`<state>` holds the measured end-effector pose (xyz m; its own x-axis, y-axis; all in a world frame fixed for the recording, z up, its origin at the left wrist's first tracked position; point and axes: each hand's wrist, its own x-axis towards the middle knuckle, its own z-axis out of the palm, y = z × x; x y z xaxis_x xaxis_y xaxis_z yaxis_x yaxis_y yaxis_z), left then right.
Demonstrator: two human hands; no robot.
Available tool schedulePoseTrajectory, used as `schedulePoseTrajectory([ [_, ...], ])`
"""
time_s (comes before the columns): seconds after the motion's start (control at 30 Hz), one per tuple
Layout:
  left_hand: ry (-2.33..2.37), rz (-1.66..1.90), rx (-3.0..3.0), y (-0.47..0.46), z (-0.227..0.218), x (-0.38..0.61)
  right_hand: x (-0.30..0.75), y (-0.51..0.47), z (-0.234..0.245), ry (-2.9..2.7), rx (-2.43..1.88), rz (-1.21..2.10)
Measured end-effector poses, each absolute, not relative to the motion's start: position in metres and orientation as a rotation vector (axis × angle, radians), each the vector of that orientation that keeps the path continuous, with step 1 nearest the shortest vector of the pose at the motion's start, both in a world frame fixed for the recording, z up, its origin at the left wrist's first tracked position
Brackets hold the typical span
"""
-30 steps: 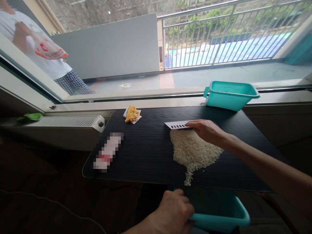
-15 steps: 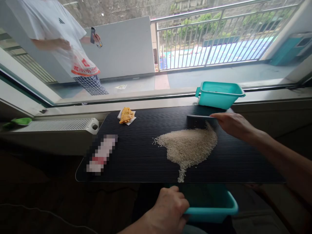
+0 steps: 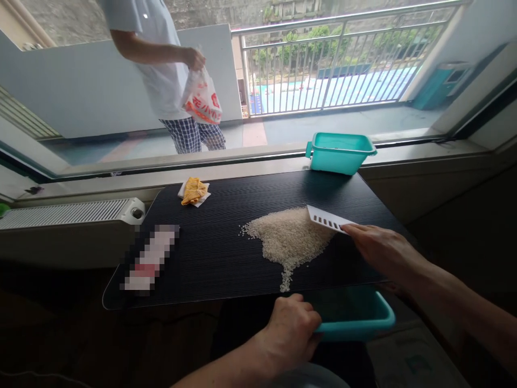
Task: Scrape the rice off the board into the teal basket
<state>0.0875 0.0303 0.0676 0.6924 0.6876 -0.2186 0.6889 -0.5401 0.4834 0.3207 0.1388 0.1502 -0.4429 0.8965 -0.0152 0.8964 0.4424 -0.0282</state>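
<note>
- Left hand [image 3: 293, 326], lower centre: knuckles up, fingers curled tight.
- Left forearm [image 3: 238, 361]: slants up from bottom edge.
- Right hand [image 3: 377, 243], right of centre: pinching, fingertips leftward.
- Right forearm [image 3: 452, 286]: slants from right edge.

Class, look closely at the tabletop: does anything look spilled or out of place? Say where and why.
Yes: a heap of loose rice lies on the black table rather than in a container. A narrow trail reaches toward the near edge, close to the left hand, and stray grains lie off the heap's left tip.

Red characters [image 3: 205, 108], seemingly 花小小, stand on the white plastic bag [image 3: 198, 86].
</note>
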Motion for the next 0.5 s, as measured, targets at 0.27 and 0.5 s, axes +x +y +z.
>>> schedulePoseTrajectory([
  [0.27,1.063,-0.048,2.363,0.038,0.071,0.111,0.314,0.097,0.156,-2.656,-1.665,0.089],
  [0.5,1.054,-0.093,2.348,0.039,0.076,0.113,0.334,0.127,0.177,-2.603,-1.68,0.005],
])
